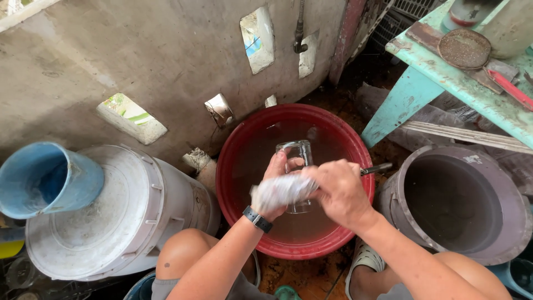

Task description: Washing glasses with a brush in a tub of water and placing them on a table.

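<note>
Head view: the person squats over a red basin [338, 233] that stands on the floor and holds water. The left hand [276, 186] is closed around a clear drinking glass [296, 155], which it holds above the water near the basin's centre, tilted, with one end pointing away from the person. A dark watch [257, 219] sits on the left wrist. The right hand [340, 191] is closed on a whitish, soapy cloth or sponge [280, 190] and presses it against the lower part of the glass; the cloth lies across the fingers of the left hand. A dark slender handle [376, 168] shows just past the right hand, over the basin's right rim; what it belongs to cannot be told.

Surroundings:
- Left of the basin: a white bucket with a lid [100, 214], and a blue container [47, 178] lying tilted on that lid.
- Right of the basin: a grey tub [513, 211], just beside the basin's rim.
- Upper right: a worn green tabletop [449, 75] carrying a round rusty lid [464, 49].
- Behind the basin: a concrete wall [166, 55] with small openings.
- Bottom edge: both knees and a sandal [363, 261] on the right foot.
</note>
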